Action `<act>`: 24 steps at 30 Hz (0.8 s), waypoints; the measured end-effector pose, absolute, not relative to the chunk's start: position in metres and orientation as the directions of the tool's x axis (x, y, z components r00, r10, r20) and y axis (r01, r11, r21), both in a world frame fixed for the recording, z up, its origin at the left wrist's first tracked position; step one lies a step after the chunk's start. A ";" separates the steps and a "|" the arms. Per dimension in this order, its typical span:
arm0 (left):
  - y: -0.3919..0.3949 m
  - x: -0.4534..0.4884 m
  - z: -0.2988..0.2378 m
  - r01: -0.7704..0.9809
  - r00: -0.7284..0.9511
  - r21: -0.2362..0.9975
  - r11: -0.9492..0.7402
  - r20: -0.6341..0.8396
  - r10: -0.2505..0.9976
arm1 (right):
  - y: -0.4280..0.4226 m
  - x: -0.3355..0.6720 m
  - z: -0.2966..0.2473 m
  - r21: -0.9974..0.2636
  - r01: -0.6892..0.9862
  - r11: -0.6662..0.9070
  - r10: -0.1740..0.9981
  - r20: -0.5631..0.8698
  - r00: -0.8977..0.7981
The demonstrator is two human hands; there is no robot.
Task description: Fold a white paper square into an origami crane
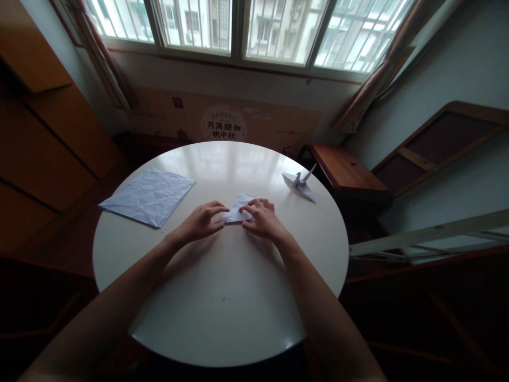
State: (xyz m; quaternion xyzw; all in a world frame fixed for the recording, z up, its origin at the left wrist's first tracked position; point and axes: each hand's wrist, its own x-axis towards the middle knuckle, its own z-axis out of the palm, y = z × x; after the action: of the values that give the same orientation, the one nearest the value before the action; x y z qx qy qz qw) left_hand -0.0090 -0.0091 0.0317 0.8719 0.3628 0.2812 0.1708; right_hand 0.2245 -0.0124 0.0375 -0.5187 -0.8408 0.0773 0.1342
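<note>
A small piece of folded white paper (235,213) lies near the middle of the round white table (222,297). At its left point is my left hand (202,220), thumb and fingers curled around that corner. My right hand (264,218) covers the paper's right part, with its thumb at the near edge and bent fingers on top. Both hands rest low, close to the tabletop. Part of the paper is hidden under the right hand, so its full shape does not show.
Creased white paper (151,195) lies flat at the table's left. A folded paper crane (301,184) stands at the back right. Beyond the table are a wooden side table (348,168), a printed cardboard panel (274,119) below the window, and wooden cabinets (43,132) on the left.
</note>
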 end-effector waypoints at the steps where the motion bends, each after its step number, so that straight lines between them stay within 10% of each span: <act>1: -0.008 -0.011 0.031 0.561 0.589 0.479 -0.675 0.343 0.732 | -0.012 0.226 0.038 -0.263 0.862 0.432 0.901 0.148 -0.407; 24: -0.004 -0.012 0.020 0.591 0.615 0.470 -0.655 0.264 0.744 | -0.006 0.220 0.030 -0.393 0.757 0.522 0.848 0.142 -0.511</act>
State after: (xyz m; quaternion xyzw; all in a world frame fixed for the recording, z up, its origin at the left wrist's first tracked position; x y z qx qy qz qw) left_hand -0.0121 -0.0040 0.0198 0.8821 0.3783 0.2228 0.1709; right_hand 0.2202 -0.0057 0.0304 -0.4681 -0.8575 0.1416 0.1600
